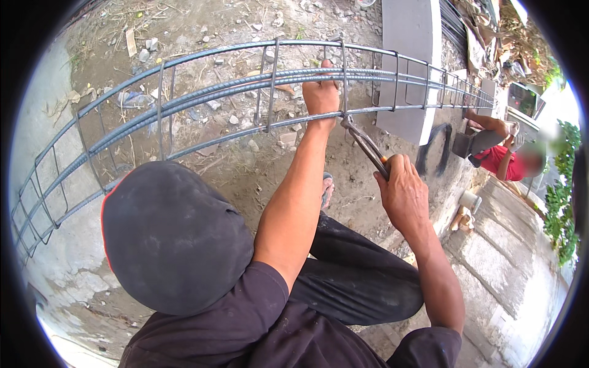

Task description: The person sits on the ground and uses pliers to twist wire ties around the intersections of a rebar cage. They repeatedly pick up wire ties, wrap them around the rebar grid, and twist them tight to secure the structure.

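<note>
While the left hand (pixel 321 97) is grasping the rebar cage (pixel 288 76), the right hand (pixel 404 193) is clenching pincers (pixel 352 128).
Toward eleven o'clock, their jaws are meeting the near bar (pixel 374 110).

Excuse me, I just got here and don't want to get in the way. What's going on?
Someone is working on a long rebar cage. Their right hand holds a pair of pincers, with the tip at the near bar, where a stirrup meets it. Their left hand is at the middle bars; how firmly it grips is hard to tell. Off to the right, near the cage's far end, is another person in a red shirt.
</note>
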`<action>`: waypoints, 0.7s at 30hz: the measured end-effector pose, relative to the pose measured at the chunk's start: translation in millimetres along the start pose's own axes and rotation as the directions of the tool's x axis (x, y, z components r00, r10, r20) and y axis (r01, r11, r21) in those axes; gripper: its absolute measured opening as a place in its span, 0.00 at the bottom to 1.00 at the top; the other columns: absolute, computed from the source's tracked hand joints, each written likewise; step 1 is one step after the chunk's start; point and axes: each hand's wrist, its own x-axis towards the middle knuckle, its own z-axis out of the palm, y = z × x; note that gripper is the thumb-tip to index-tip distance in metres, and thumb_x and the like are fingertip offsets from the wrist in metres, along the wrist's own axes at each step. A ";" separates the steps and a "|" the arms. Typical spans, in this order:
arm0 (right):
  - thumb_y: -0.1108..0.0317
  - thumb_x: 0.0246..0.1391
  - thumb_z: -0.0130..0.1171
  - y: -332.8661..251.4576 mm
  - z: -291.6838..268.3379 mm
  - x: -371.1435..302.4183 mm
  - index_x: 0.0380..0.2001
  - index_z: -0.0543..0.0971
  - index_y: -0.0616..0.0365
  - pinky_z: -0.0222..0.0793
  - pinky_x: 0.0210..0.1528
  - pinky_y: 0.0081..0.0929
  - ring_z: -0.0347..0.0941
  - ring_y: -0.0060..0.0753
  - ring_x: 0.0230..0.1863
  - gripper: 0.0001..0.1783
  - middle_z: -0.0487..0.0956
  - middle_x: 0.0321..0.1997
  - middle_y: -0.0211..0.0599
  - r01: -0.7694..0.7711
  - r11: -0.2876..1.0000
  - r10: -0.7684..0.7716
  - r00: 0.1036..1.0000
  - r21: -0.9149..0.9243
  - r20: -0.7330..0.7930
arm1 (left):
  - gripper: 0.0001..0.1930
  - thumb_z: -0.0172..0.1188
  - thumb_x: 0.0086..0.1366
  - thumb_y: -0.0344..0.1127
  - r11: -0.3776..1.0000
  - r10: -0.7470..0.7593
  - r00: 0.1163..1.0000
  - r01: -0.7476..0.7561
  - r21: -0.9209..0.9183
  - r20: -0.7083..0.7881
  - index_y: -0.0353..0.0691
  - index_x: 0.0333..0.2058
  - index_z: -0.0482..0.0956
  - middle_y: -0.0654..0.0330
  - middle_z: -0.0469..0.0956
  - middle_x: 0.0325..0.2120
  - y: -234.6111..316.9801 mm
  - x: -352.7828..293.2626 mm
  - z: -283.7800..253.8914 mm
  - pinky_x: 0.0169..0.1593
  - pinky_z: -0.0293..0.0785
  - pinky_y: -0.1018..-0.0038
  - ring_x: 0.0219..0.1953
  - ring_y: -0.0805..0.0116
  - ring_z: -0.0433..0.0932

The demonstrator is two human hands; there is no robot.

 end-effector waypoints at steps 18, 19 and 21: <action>0.69 0.52 0.63 41.0 21.2 6.5 0.59 0.76 0.62 0.77 0.47 0.42 0.79 0.46 0.48 0.29 0.79 0.46 0.43 0.182 0.961 -0.239 0.923 -0.207 -0.302 | 0.29 0.56 0.81 0.49 0.999 -0.033 0.999 0.033 0.000 -0.037 0.40 0.19 0.73 0.70 0.66 0.15 5.0 -0.6 -5.3 0.25 0.54 0.72 0.19 0.80 0.59; 0.68 0.54 0.61 39.8 35.4 6.2 0.56 0.76 0.63 0.77 0.45 0.46 0.81 0.50 0.46 0.25 0.79 0.43 0.45 0.100 0.995 -0.103 0.983 -0.024 -0.150 | 0.29 0.56 0.81 0.49 0.999 -0.051 0.998 0.051 0.013 -0.043 0.40 0.19 0.73 0.70 0.66 0.14 4.4 -0.5 -5.6 0.25 0.54 0.72 0.19 0.80 0.59; 0.67 0.57 0.64 52.6 53.9 16.0 0.51 0.76 0.61 0.77 0.42 0.44 0.81 0.51 0.43 0.20 0.79 0.40 0.45 0.109 0.973 -0.109 0.994 0.201 -0.011 | 0.29 0.56 0.81 0.49 0.999 -0.035 0.998 0.037 0.031 -0.060 0.40 0.18 0.73 0.70 0.66 0.14 3.9 -1.1 -4.4 0.24 0.54 0.71 0.19 0.80 0.59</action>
